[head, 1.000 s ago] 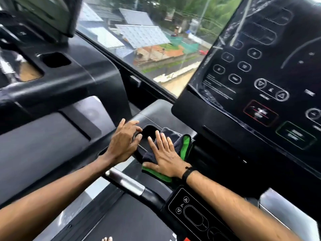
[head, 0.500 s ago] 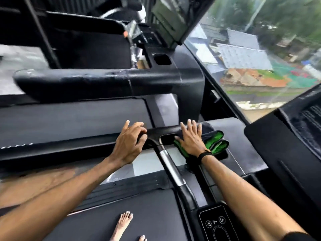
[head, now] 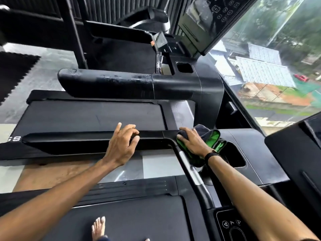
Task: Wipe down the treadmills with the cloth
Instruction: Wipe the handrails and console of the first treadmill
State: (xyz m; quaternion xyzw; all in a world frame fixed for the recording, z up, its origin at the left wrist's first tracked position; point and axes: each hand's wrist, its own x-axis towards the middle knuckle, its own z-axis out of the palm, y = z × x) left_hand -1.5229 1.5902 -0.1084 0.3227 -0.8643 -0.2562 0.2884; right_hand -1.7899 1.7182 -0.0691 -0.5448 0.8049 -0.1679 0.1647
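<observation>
A dark grey and green cloth (head: 211, 136) lies bunched on the black treadmill's console arm, at the corner where the side handrail (head: 78, 138) meets the console tray. My right hand (head: 192, 142) lies on top of the cloth, its fingertips curled over the cloth's left end at the rail's corner. My left hand (head: 122, 145) rests on the handrail just to the left, fingers bent over its top edge and holding nothing else. A cup recess (head: 234, 154) opens in the tray right of the cloth.
A second treadmill (head: 107, 84) stands beyond, with its own thick handrail and console (head: 199, 21). A big window (head: 269, 66) fills the right side. My treadmill's belt (head: 130, 218) lies below with a bare foot (head: 99, 226) on it. A small control pad (head: 232, 225) sits at lower right.
My view has swung left, away from the console. My right hand has slid the cloth left from the tray recess to the handrail corner. My left hand has shifted left along the rail.
</observation>
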